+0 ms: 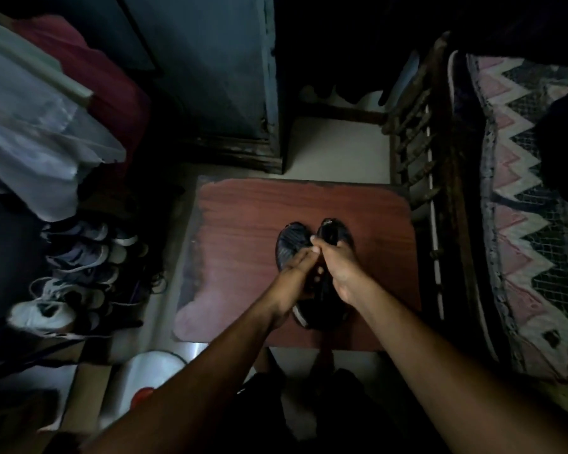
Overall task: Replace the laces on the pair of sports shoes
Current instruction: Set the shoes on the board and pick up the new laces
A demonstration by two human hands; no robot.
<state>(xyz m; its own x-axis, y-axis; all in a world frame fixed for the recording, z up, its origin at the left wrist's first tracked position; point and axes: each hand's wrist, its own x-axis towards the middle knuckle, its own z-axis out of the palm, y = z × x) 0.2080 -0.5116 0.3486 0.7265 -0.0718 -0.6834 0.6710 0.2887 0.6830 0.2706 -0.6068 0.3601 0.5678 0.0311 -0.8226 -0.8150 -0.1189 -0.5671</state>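
Observation:
Two dark sports shoes stand side by side on a small reddish wooden table (243, 208), toes pointing away from me. The left shoe (291, 239) and the right shoe (333, 229) touch at the toes. My left hand (294, 271) lies over the left shoe's lacing area with its fingers curled inward. My right hand (336, 265) covers the right shoe's lacing area, fingers curled, thumb tip meeting the left hand's fingers between the shoes. The room is dim, and any lace in the fingers is too dark to make out.
A rack of several other shoes (79, 273) stands at the left under hanging clothes (40, 139). A dark cabinet (210, 77) is behind the table. A bed with a zigzag cover (522, 191) and wooden frame runs along the right. White bags (151, 371) lie on the floor.

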